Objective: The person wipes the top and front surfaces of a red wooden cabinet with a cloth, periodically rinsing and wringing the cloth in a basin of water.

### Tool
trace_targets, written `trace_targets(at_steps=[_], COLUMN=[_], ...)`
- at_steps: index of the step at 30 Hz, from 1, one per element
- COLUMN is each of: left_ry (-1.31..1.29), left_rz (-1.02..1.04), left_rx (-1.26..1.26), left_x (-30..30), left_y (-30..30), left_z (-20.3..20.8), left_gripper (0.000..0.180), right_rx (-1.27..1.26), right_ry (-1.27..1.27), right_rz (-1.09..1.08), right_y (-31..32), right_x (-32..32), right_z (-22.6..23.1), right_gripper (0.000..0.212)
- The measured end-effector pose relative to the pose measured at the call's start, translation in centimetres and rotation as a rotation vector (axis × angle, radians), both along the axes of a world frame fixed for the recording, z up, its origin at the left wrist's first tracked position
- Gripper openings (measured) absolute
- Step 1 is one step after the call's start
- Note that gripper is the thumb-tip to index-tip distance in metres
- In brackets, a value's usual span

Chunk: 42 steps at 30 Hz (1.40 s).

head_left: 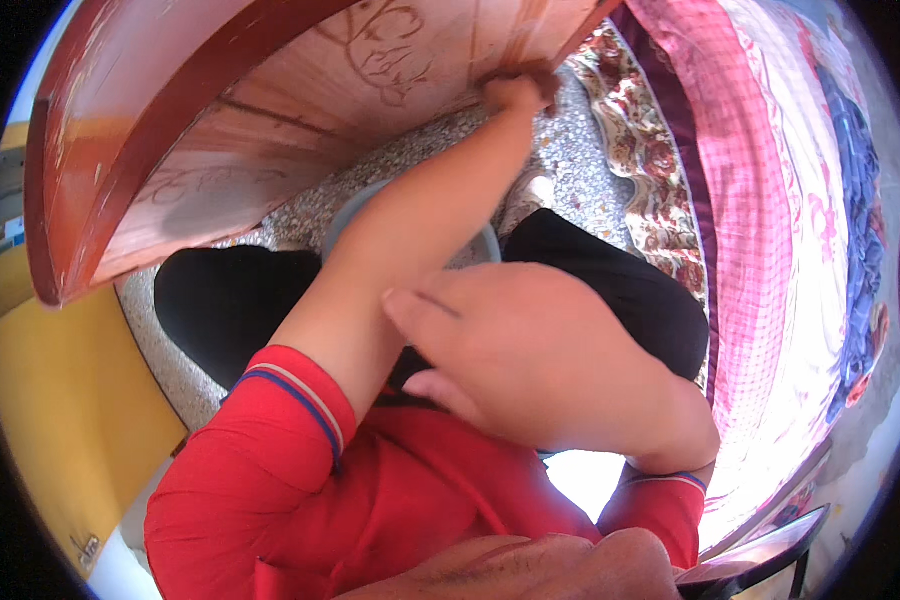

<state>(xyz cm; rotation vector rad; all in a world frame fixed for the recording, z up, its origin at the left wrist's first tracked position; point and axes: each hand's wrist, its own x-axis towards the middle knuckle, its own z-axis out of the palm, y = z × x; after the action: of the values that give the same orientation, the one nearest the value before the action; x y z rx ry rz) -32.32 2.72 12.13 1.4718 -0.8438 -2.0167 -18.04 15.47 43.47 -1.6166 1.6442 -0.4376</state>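
Note:
My left arm reaches forward across the view. My left hand [516, 95] is at the low far end of a wooden panel [310, 110] with carved patterns and reddish-brown edging. Its fingers look curled round something dark brownish that I cannot make out. My right hand [460, 345] is bent in close, its fingertips at my left forearm near the elbow. A finger and the thumb stand apart, and nothing shows between them. Under my left arm, between my knees, is a grey basin [342, 222], mostly hidden by the arm.
Speckled floor [590, 150] lies beneath. At right hang a floral frilled cloth [660, 185] and a pink checked bedspread [745, 200], with blue cloth [852, 240] beyond. A yellow panel [70, 400] stands at left. My knees in black flank the basin.

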Motion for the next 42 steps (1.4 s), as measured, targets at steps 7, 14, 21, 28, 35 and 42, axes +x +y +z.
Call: trace_targets(at_steps=[7,14,21,28,35,42], left_ry=[0.221,0.791,0.413,0.168,-0.2,0.428], left_rz=[-0.204,-0.098,-0.048,0.05,-0.044,0.007], left_rx=[0.032,-0.58,-0.746,-0.479,-0.141,-0.556], left_x=[-0.8,0.0,5.5,14.7,20.0,16.4], left_y=[-0.3,0.6,-1.3,-3.8,-7.7,-6.4], left_z=[2.2,20.8,16.0,7.1,-0.4,17.6], left_gripper=[0.019,0.021,0.031,0.024,0.039,0.026], right_rx=[-0.134,-0.099,-0.095,-0.043,-0.058,-0.147], right_ry=[-0.128,-0.066,0.0,-0.026,0.001,0.057], right_rz=[0.029,0.095,0.052,0.082,0.138,0.23], right_y=[0.0,-1.0,-0.6,0.3,-0.4,-1.4], right_x=[-0.7,-0.3,-0.6,0.2,1.2,2.2], right_z=[1.1,1.2,0.7,0.2,1.1,0.8], right_gripper=[0.047,0.045,0.046,0.044,0.043,0.041])
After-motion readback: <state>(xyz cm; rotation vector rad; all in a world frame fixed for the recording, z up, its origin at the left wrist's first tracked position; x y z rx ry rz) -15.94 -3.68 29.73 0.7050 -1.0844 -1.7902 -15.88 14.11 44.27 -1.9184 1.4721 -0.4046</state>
